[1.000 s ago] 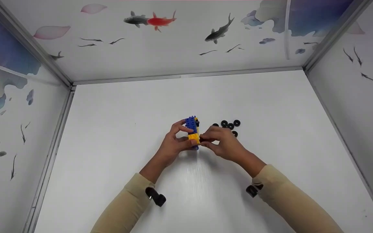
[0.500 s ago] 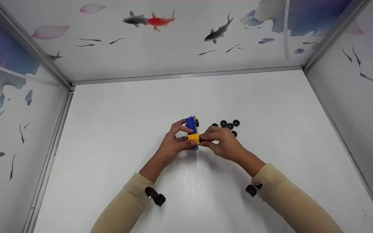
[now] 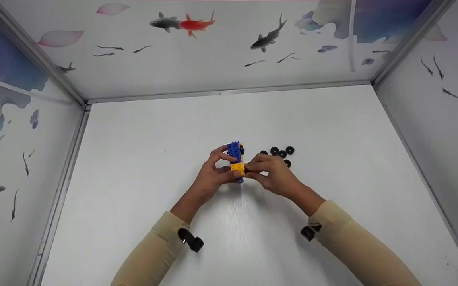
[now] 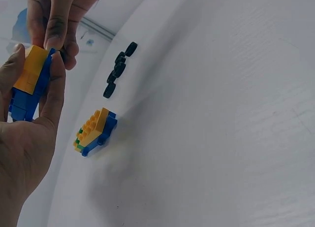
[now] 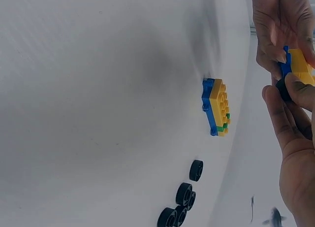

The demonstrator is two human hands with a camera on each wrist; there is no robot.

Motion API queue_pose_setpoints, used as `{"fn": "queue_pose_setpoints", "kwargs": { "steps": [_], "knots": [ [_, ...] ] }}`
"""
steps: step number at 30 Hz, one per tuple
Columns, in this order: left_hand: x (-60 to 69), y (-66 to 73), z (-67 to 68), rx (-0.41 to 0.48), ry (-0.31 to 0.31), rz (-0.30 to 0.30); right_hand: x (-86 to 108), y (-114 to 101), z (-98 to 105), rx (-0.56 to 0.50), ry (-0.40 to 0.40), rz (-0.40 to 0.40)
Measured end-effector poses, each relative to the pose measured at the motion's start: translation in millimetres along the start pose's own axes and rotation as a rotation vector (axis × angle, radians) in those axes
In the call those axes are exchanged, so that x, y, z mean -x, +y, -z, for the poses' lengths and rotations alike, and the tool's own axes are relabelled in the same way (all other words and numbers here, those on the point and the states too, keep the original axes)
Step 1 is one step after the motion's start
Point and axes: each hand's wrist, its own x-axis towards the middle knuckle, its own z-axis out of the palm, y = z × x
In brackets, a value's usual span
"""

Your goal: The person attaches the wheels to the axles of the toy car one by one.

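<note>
A toy car body of blue and yellow building bricks (image 3: 237, 167) is held above the table in my left hand (image 3: 212, 174), with thumb and fingers around its sides. Against its right side my right hand (image 3: 273, 174) pinches a small black wheel (image 5: 282, 89) between thumb and fingers. The right wrist view shows that wheel touching the blue base (image 5: 285, 67); whether it sits on an axle is hidden by the fingers. Below the hands, a second brick assembly (image 4: 94, 132), yellow and green over blue, stands on the table in both wrist views.
Several loose black wheels (image 3: 274, 151) lie on the white table (image 3: 165, 131) just beyond my right hand. In the right wrist view, one wheel (image 5: 196, 171) lies nearest the second assembly. Printed panels (image 3: 229, 59) with grey edges enclose the table at the back and sides.
Both hands keep nearly the same place and grip. Only a slight shift of the head view is visible.
</note>
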Motion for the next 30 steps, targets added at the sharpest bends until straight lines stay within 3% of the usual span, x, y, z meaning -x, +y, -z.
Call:
{"fn": "queue_pose_setpoints", "kwargs": {
  "steps": [20,30],
  "knots": [
    [0.7,2.9,0.7,0.028,-0.024,-0.035,-3.5,-0.1,1.0,-0.036,0.017,-0.002],
    [-1.5,5.0,-0.5,-0.055,-0.002,-0.045,-0.5,6.7,0.3,-0.146,-0.027,-0.121]
  ]
}}
